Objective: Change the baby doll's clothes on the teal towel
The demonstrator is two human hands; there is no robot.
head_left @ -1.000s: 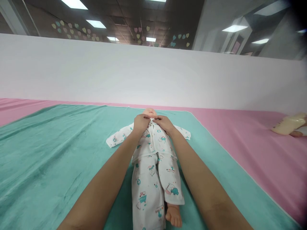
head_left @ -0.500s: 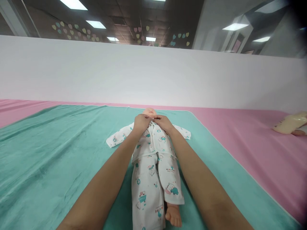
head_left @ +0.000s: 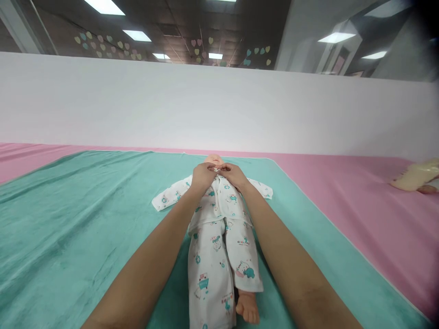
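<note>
A baby doll [head_left: 214,159] lies on its back, its head away from me. It wears a white printed pajama top [head_left: 232,201] and matching pants [head_left: 211,265]; one bare foot [head_left: 247,308] sticks out of a pant leg, the other is not visible. At the collar, my left hand [head_left: 203,176] pinches the neckline of the top. My right hand [head_left: 232,175] pinches the same neckline from the other side, the fingertips of both nearly meeting. Whatever small fastening may be between the fingers is too small to make out. Both sleeves spread out sideways on the blanket.
A teal blanket [head_left: 85,219] lies under the doll, over a pink sheet [head_left: 346,196]. A white wall panel [head_left: 206,105] rises behind, with dark glass above it. At the far right a cream-colored object [head_left: 416,176] lies on the pink sheet, partly cut off.
Both hands stay at the collar with only slight finger movement. The doll and its clothes have hardly shifted.
</note>
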